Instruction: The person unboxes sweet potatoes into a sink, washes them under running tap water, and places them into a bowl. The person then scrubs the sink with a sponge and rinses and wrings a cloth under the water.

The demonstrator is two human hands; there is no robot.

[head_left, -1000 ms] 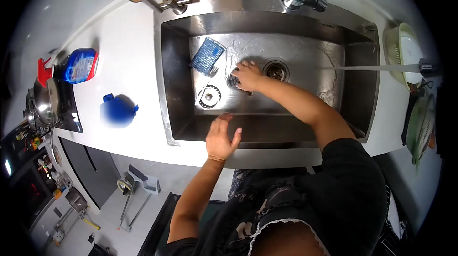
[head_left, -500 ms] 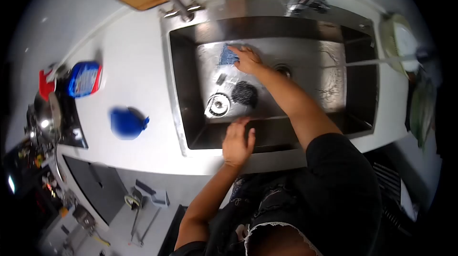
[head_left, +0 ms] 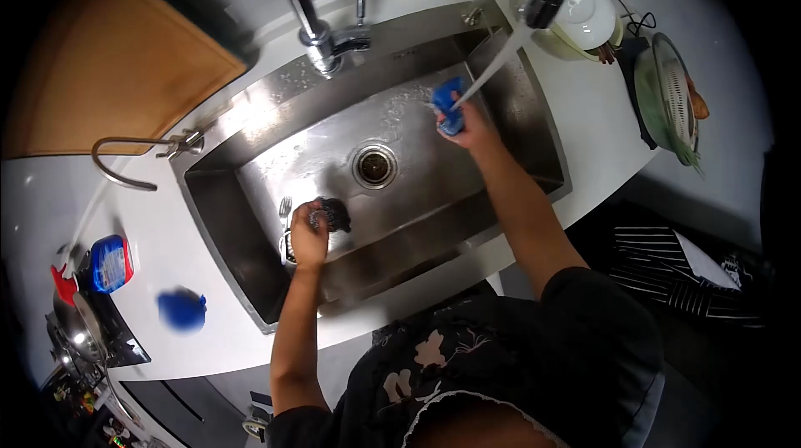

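One scourer [head_left: 337,216] is gripped in the left hand [head_left: 309,239]; the right hand [head_left: 470,126] clasps a cloth [head_left: 447,94] under the stream [head_left: 494,67], apparently so it gets wet.

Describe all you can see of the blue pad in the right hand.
The blue pad looks soft and bunched, bright blue with darker patches. The right hand grips its middle, hiding that part; portions show above and below the grip. It is over the right part of the sink, where the water stream meets it or the hand. Blur hides its surface texture.
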